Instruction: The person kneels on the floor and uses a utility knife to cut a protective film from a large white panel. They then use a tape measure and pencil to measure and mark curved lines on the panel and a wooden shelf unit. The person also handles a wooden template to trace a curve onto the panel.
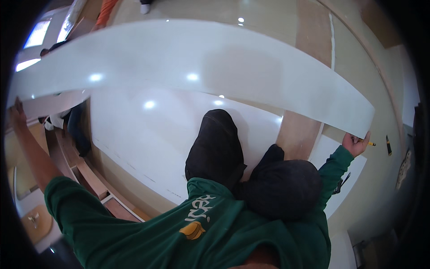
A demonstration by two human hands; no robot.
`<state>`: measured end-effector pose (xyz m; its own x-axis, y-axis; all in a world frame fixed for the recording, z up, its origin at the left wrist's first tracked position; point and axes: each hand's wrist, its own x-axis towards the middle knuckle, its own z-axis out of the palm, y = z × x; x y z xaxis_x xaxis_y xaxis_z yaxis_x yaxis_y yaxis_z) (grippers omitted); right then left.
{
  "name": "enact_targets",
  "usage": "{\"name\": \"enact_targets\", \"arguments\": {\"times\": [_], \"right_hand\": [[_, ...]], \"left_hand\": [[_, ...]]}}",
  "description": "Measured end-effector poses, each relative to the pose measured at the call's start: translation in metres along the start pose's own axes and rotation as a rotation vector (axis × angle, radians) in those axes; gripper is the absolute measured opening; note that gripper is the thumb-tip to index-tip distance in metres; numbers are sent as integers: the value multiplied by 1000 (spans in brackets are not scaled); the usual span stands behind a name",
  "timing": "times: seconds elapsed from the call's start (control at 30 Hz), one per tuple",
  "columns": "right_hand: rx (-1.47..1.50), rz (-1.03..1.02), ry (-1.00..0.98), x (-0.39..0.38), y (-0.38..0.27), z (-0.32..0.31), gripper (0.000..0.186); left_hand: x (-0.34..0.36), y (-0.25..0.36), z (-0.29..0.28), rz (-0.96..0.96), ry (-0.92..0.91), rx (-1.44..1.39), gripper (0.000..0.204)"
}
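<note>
A long white panel spans the view from side to side, bowed by the lens. My left hand grips its left end from below, its fingers partly lost in the dark rim of the picture. At the opposite end my right hand is closed around the lower corner. A yellow pencil sticks out from that same hand. Beneath the panel lies a larger white sheet, on which my dark-trousered knees rest.
A black-and-yellow utility knife lies on the floor to the right. Brown wooden boards run under the panel. An open wooden frame stands at the left, beside a person in blue trousers. An orange sleeve shows beyond the panel.
</note>
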<state>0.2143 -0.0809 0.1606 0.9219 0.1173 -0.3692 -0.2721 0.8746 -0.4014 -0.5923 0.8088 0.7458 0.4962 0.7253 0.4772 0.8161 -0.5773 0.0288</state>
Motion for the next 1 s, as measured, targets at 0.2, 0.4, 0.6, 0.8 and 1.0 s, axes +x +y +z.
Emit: {"name": "enact_targets", "arguments": {"times": [0.2, 0.4, 0.6, 0.8, 1.0], "right_hand": [[-502, 49, 73, -58, 35, -19, 33], [-456, 432, 121, -113, 166, -88, 25], [-532, 454, 271, -106, 216, -96, 27], [-756, 542, 298, -106, 255, -98, 28], [-674, 296, 262, -82, 191, -102, 23]], "left_hand": [[-213, 48, 307, -1026, -340, -654, 45], [-414, 349, 539, -1239, -707, -1080, 53], [-464, 599, 531, -692, -918, -887, 58], [-459, 680, 506, -281, -929, -791, 49], [-473, 707, 494, 109, -844, -416, 38]]}}
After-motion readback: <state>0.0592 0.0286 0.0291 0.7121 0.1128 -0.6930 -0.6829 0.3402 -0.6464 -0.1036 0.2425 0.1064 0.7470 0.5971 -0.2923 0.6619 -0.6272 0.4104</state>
